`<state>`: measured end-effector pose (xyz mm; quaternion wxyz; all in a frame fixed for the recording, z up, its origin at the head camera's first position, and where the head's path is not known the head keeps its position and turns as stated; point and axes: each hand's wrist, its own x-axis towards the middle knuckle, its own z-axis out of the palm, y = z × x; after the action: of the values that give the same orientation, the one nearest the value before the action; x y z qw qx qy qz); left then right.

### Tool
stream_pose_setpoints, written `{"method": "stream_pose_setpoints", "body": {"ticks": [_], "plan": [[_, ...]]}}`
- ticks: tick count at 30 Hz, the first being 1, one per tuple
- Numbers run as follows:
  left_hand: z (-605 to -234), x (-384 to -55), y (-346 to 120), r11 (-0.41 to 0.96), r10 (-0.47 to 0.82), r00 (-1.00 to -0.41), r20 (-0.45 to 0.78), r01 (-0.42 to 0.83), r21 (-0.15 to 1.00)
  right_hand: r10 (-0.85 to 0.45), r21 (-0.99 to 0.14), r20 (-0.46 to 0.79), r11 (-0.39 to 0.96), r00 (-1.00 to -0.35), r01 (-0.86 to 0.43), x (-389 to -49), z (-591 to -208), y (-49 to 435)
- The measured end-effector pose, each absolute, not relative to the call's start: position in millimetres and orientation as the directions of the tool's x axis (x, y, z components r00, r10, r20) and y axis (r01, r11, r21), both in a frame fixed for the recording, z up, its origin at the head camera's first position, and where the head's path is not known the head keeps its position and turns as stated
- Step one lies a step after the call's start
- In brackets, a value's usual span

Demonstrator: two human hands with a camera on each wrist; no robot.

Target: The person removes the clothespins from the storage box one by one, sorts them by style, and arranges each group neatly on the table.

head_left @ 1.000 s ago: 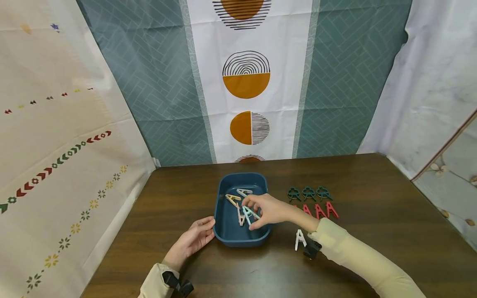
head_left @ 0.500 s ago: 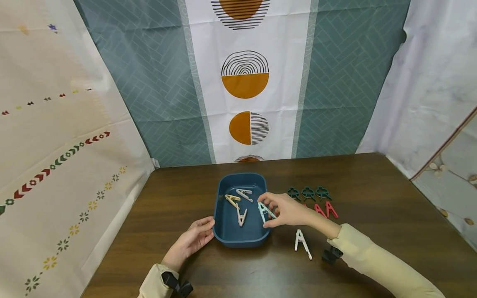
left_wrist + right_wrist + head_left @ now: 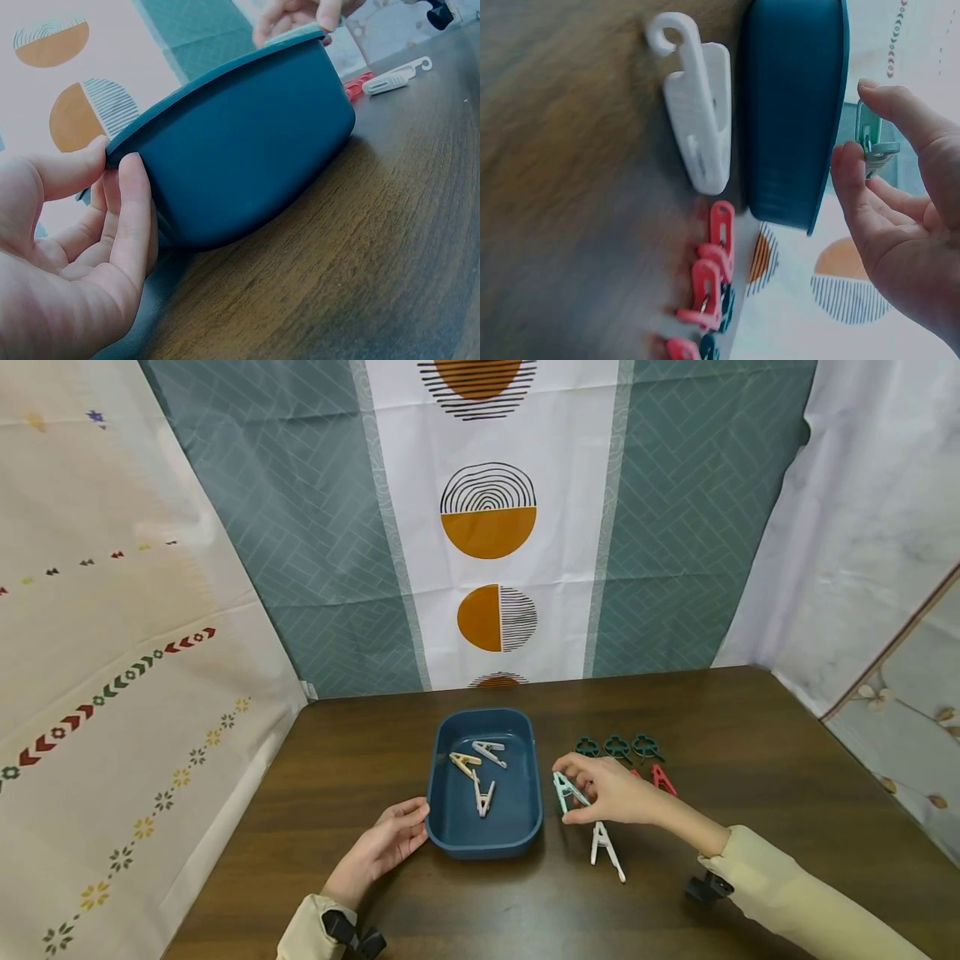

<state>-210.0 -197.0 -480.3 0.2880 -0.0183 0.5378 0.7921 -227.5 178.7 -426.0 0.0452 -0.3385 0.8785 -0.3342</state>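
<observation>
My left hand (image 3: 386,843) pinches the left rim of a dark blue plastic bin (image 3: 487,847), thumb on top and fingers below, as the left wrist view also shows. My right hand (image 3: 611,791) is in the air just right of the bin, pinching a light green clothespin (image 3: 564,792) between thumb and fingers. Inside the bin lie a yellow clothespin (image 3: 465,763), a pale pink clothespin (image 3: 483,797) and a whitish clothespin (image 3: 491,752). Below my right hand a white clothespin (image 3: 606,852) with a hooked end lies on the table.
Several red clothespins (image 3: 707,289) lie in a row right of the bin, partly hidden by my right hand in the head view. Behind them sit dark green clips (image 3: 617,747). The wooden table (image 3: 360,735) ends at a patterned curtain (image 3: 345,568).
My right hand has lifted the light green clothespin out of the bin and carried it rightward past the rim. The left hand keeps its grip on the bin.
</observation>
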Motion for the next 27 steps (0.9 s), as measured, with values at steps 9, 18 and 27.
{"method": "stream_pose_setpoints", "body": {"ticks": [9, 18, 27], "plan": [[-479.4, -209.9, -196.6, -0.258, 0.448, -0.829, -0.335, -0.479, 0.839, -0.585, -0.627, 0.133, 0.576, -0.800, -0.525, -214.2, -438.6, 205.3], [-479.8, -209.6, -196.7, -0.263, 0.462, -0.824, -0.327, -0.479, 0.837, -0.537, -0.615, 0.067, 0.642, -0.841, -0.458, -197.2, -446.2, 233.3], [-481.3, -209.7, -197.3, -0.275, 0.466, -0.828, -0.311, -0.470, 0.839, -0.534, -0.593, 0.047, 0.665, -0.844, -0.453, -186.1, -458.0, 248.0]]}}
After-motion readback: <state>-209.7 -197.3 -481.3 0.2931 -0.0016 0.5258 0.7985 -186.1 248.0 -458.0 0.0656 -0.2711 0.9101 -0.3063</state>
